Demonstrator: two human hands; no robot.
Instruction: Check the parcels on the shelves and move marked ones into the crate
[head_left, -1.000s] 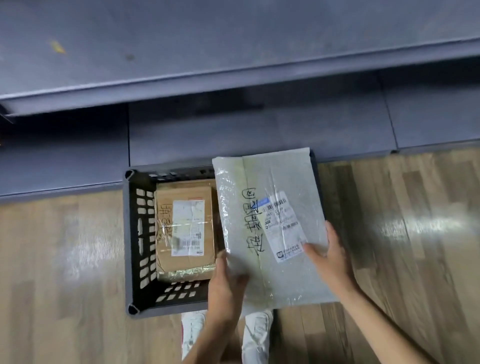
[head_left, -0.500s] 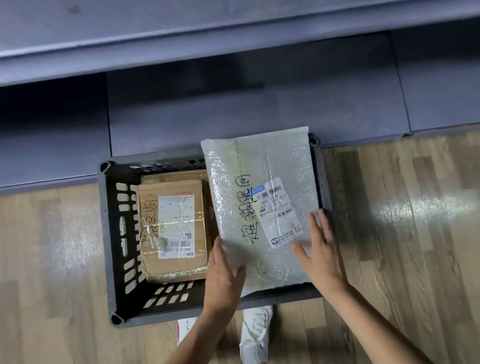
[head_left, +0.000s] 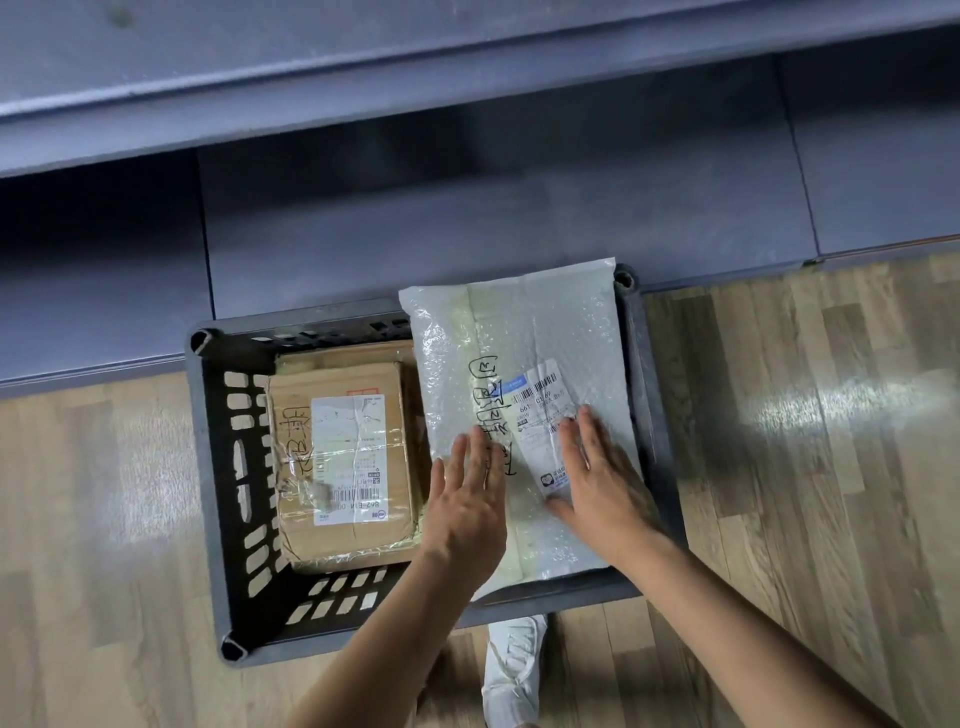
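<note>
- We see the crate on the floor, just near of the shelves.
- The bubble mailer lies in the crate's right half, long axis near-to-far, beside the cardboard parcel.
- Our left hand and right hand press flat on its near end, fingers straight and slightly apart; the mailer extends far from them.

Head camera looks steeply down, close, over the crate.
</note>
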